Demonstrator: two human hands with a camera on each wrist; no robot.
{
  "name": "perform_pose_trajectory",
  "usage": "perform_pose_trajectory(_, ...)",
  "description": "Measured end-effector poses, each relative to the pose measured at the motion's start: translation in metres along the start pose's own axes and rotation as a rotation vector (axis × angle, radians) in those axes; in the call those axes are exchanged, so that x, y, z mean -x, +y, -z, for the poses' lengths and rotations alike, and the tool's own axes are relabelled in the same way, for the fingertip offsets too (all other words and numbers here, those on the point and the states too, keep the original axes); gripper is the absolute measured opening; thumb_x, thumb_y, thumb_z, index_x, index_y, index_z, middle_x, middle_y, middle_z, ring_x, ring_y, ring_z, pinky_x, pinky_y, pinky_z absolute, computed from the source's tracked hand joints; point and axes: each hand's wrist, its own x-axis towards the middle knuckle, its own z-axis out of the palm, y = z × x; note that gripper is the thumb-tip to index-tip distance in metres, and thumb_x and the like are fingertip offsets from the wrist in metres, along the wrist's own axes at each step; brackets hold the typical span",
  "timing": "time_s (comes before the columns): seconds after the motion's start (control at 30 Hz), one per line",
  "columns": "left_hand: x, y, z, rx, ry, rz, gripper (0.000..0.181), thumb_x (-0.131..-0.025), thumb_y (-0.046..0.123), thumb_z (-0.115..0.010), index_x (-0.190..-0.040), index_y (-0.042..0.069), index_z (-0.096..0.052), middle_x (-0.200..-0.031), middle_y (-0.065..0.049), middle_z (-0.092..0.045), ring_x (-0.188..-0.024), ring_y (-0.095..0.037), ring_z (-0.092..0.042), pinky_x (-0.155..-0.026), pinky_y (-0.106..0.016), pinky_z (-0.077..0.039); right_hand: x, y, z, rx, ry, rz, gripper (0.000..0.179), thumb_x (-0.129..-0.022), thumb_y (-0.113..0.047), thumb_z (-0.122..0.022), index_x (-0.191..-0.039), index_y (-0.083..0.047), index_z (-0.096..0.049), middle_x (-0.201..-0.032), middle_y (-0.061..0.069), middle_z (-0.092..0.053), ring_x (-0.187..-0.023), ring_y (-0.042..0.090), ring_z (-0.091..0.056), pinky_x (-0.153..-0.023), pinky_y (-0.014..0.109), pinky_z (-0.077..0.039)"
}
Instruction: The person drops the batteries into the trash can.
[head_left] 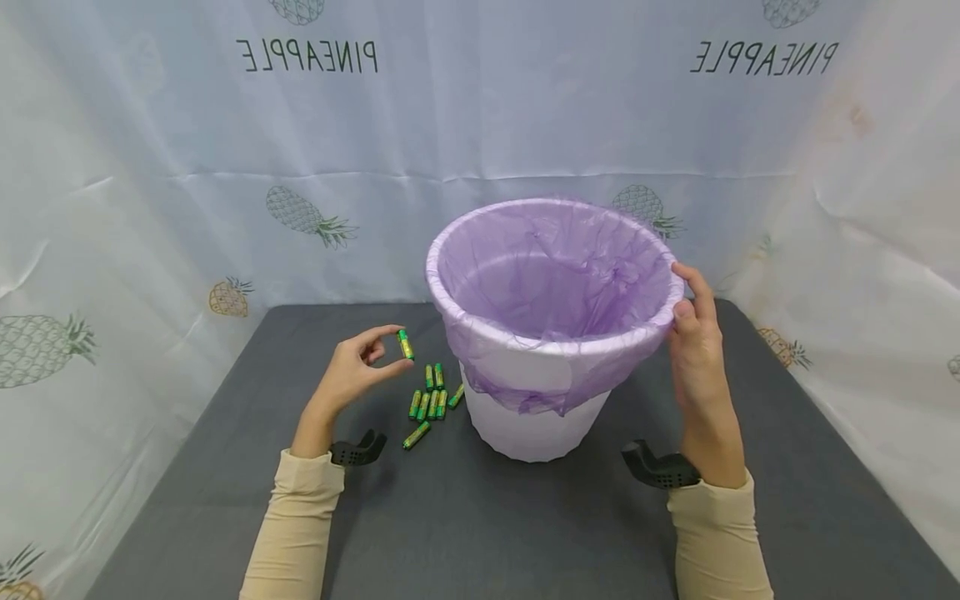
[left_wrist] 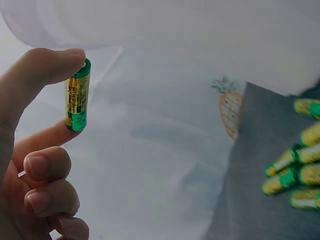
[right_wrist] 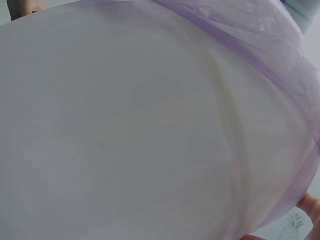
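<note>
Between the thumb and index fingertip of my left hand (head_left: 356,367) a green-and-yellow battery (head_left: 406,344) is pinched by its two ends, held up above the table. In the left wrist view the same battery (left_wrist: 78,97) stands nearly upright, with the other fingers curled below it. A white trash bin (head_left: 536,429), lined with a purple plastic bag (head_left: 517,292), stands at the middle right. My right hand (head_left: 697,350) grips the bin's rim on its right side, thumb and index finger at the edge. Several like batteries (head_left: 432,405) lie left of the bin.
The dark grey table (head_left: 480,525) carries the bin and batteries. One battery (head_left: 456,396) lies close beside the bin's base, and another (head_left: 416,435) lies nearer the front. A pineapple-print curtain (head_left: 480,125) hangs behind the table and at both sides.
</note>
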Motion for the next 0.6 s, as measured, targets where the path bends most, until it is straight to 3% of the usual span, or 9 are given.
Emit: perform_pose_trajectory(0.6,-0.006,0.039,0.021,0.009,0.095,-0.135,0.042,-0.085,0.016,-0.074,-0.124,0.009,-0.062,-0.072,0.001,-0.031,-0.057,-0.002,-0.022,-0.056,-0.023,-0.027,0.001,-0.003,-0.004,-0.002,0.033,-0.010,0.052,-0.091,-0.036,-0.065,-0.136,-0.016,-0.047,-0.105,-0.002,-0.062,-0.093,0.006,-0.059,-0.087,0.019,-0.044)
